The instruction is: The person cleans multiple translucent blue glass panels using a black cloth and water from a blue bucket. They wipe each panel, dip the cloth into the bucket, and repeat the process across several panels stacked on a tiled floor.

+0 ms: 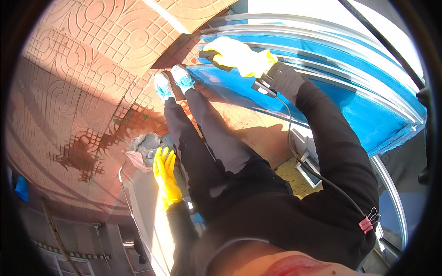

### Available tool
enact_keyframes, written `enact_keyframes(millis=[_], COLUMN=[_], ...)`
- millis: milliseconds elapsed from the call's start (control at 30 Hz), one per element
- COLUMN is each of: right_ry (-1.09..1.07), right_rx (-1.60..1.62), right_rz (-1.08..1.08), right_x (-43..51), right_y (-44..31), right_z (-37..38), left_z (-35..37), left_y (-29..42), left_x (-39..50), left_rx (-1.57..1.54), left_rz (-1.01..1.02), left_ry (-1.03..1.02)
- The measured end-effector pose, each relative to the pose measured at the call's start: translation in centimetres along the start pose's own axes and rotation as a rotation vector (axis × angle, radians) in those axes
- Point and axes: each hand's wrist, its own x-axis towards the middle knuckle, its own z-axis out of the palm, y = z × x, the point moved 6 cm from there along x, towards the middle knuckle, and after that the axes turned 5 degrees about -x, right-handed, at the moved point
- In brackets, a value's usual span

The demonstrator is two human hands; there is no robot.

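My right hand (234, 57), in a yellow rubber glove, reaches to the far end of a panel with blue faces and white ridged strips (331, 96). Beneath its fingers is a dark cloth-like thing (209, 54), mostly covered by the glove. A small dark device (264, 88) with a cable is strapped at that wrist. My left hand (166, 176), gloved in yellow too, is held low beside my left leg with fingers apart and nothing in them. Just beyond its fingertips lies a crumpled grey cloth or bag (146, 145); I cannot tell whether they touch.
Patterned reddish paving tiles (103, 72) have wet patches (83, 155) on the left. My covered shoes (172, 81) stand beside the panel's lower edge. A cable (290, 131) runs along my right arm to a pink binder clip (366, 224). A blue object (21, 188) sits far left.
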Motion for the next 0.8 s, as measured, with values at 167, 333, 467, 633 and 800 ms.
enact_keyframes(millis=[167,333,467,633,800], right_ry=[0.021,0.183,-0.003,-0.291,-0.376], right_rx=[-0.439,-0.819,-0.908,-1.015,-0.858], right_rz=[0.257,0.036,0.098,0.143,0.195], right_x=[-12.0,-14.1,-9.0,-2.5,4.9], right_y=[-3.0,1.0,7.8,12.7,13.6], right_z=[-15.2,-24.6,-19.7,-7.6,3.0], left_z=[3.7,5.2,4.5,1.1,-0.9], left_y=[2.5,1.8,0.6,-2.1,-5.0], left_x=[0.2,0.9,1.5,3.3,4.7], left_rx=[-0.036,-0.041,-0.076,-0.167,-0.301], left_rz=[0.084,-0.007,0.012,0.018,-0.023], left_ry=[-0.120,-0.114,-0.092,-0.016,0.027])
